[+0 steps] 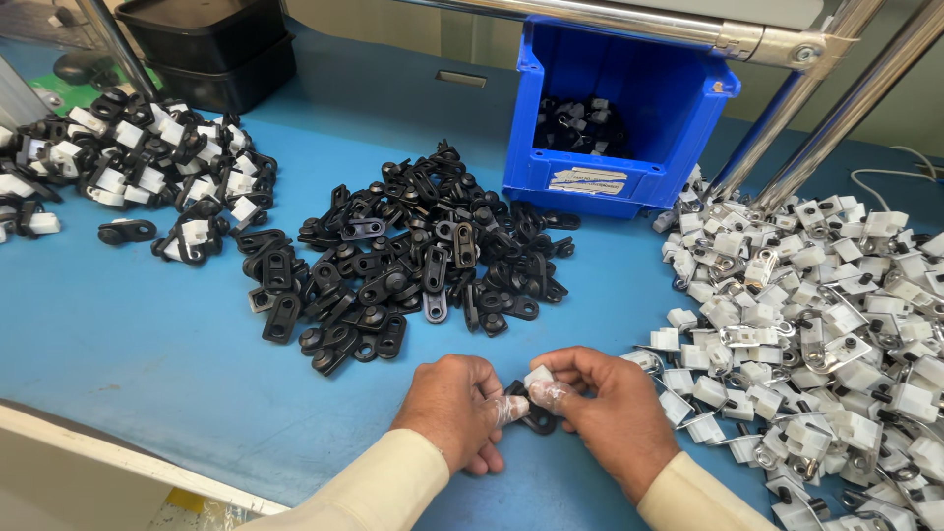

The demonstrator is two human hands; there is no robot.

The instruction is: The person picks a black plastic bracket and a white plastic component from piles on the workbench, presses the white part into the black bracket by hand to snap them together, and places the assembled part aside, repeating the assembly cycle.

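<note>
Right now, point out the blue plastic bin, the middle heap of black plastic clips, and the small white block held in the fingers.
blue plastic bin [688, 108], head view, inner right wall.
heap of black plastic clips [413, 251], head view, centre.
small white block [539, 377], head view, top face.

Bare blue bench [147, 364] lies open to the left of the left hand [454, 408], from the near edge up to the heap of black brackets [413, 251]. That heap blocks the middle, just beyond both hands. A narrow bare strip runs between it and the mixed black-and-white pile [138, 167] at far left. The white clips [816, 324] crowd the whole right side, touching close beside the right hand [610, 413]. Farther back, the blue bin [619, 177], slanted metal tubes [816, 118] and black trays [211, 44] close the way
</note>
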